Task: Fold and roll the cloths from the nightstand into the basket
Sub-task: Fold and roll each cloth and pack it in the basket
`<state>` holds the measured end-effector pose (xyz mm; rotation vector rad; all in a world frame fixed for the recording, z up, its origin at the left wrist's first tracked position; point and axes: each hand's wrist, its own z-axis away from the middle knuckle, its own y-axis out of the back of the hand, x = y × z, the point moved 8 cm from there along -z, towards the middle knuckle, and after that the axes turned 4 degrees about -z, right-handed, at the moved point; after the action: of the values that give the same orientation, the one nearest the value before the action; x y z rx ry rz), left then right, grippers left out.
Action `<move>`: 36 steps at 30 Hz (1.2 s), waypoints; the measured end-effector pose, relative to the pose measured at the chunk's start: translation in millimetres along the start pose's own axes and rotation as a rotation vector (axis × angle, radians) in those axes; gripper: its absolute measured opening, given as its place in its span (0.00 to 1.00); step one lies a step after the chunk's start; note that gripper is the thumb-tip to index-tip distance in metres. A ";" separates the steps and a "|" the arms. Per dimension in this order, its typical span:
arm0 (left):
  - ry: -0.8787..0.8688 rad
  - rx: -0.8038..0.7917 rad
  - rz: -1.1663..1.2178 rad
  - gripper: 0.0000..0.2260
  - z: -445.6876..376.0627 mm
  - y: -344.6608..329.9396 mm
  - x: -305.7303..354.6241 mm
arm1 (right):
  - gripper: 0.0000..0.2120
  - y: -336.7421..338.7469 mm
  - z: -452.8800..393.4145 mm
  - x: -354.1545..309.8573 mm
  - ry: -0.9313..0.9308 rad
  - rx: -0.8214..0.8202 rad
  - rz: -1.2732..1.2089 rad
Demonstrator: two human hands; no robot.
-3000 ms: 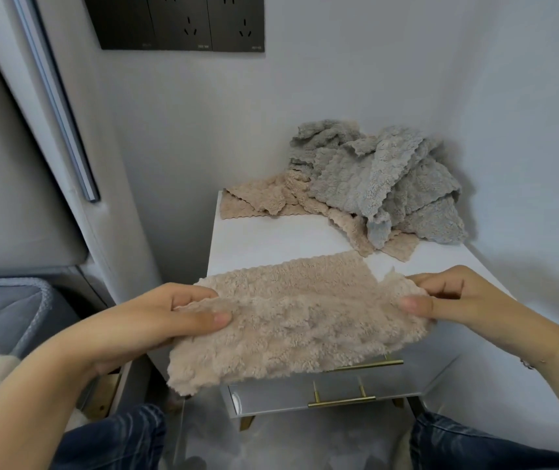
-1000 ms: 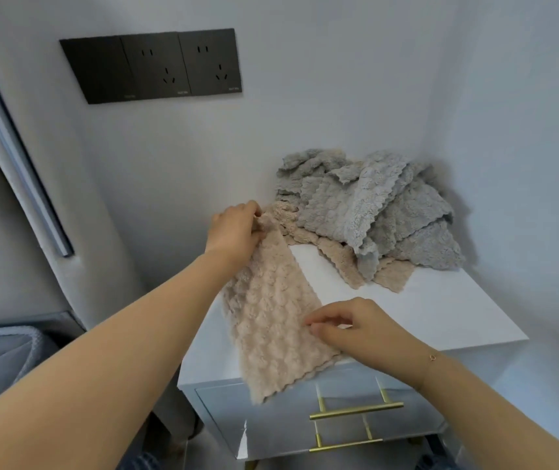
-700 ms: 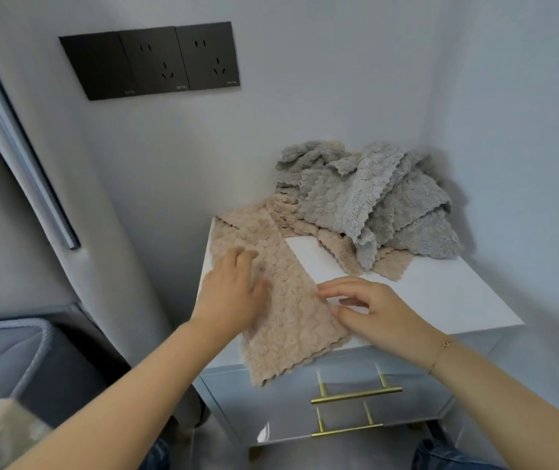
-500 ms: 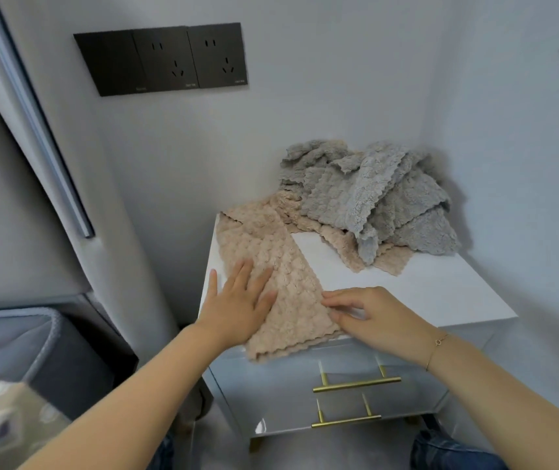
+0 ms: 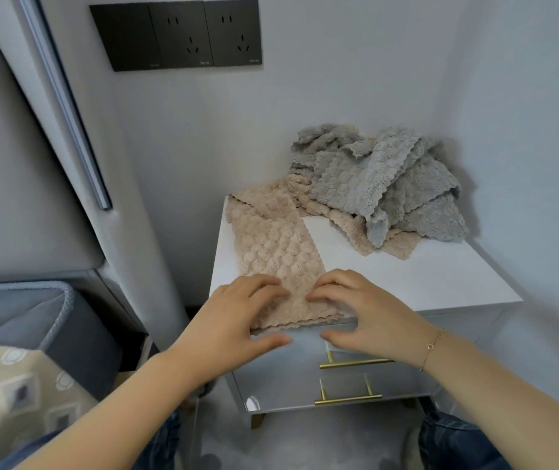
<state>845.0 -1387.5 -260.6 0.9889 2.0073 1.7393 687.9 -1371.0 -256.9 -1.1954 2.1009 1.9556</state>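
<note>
A beige cloth [image 5: 271, 239], folded into a long narrow strip, lies along the left side of the white nightstand [image 5: 406, 279]. Its scalloped near end reaches the front edge. My left hand [image 5: 230, 320] and my right hand [image 5: 366, 313] meet at that near end. Each has its fingers curled on top of the cloth and its thumb under the hanging edge, so both pinch the end. A grey fabric basket [image 5: 57, 293] with a rope-like rim stands low on the left, partly cut off.
A heap of grey cloths [image 5: 373, 184] over more beige cloths [image 5: 352, 228] fills the nightstand's back right corner against the walls. Two drawers with gold handles [image 5: 349, 398] face me. A padded headboard [image 5: 17, 164] rises on the left; patterned fabric [image 5: 6, 395] lies at lower left.
My left hand slid from flat on the strip's middle down to its near end. My right hand moved in beside it. Both now curl over the near edge.
</note>
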 end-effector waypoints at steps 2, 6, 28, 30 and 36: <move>-0.039 -0.020 -0.048 0.23 9.5 -10.3 1.9 | 0.22 -7.3 0.3 -0.5 0.027 -0.033 0.063; -0.006 0.108 -0.057 0.18 16.6 -12.2 8.4 | 0.13 -8.5 -0.5 -4.5 0.080 0.054 0.155; 0.513 0.076 0.501 0.06 24.9 -4.9 -37.2 | 0.03 2.2 -11.9 25.6 -0.191 0.130 -0.323; 0.557 0.101 0.550 0.05 24.5 -4.7 -40.6 | 0.04 1.6 -14.4 27.2 -0.226 0.145 -0.316; 0.629 0.193 0.490 0.05 20.5 -5.0 -46.1 | 0.05 1.0 -16.2 32.0 -0.297 0.252 -0.250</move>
<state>889.4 -1403.2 -279.2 1.1758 2.4995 2.3828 672.3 -1401.1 -268.9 -0.9934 1.8764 1.5923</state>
